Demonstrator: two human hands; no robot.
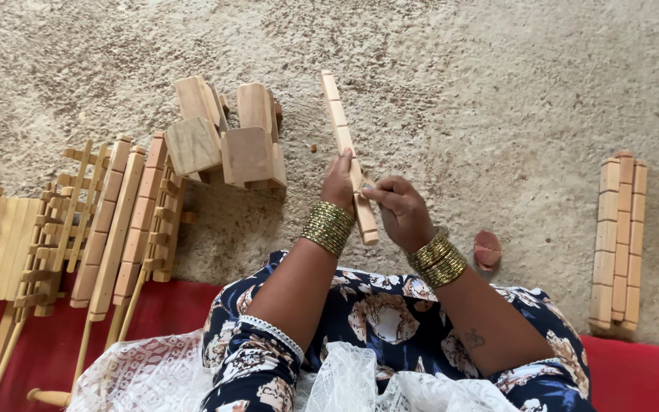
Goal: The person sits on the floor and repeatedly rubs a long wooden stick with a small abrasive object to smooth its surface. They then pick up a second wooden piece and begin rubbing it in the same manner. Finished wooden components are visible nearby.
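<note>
A long notched wooden strip (340, 130) rises at a slant over the sandy ground. My left hand (338, 183) grips it near its lower part. My right hand (401, 212) has its fingers pinched against the strip's right side, at about the same height; whether a small piece sits between those fingers I cannot tell. Gold bangles circle both wrists. My lap, in dark floral cloth (390, 313), lies just below both hands.
Several chunky wooden blocks (223, 141) lie ahead on the left. Finished wooden frames and notched strips (116, 221) pile up at the far left. A neat row of notched strips (618, 240) lies at the right. A small reddish stone (487, 249) rests nearby. Red mat (634, 378) underneath.
</note>
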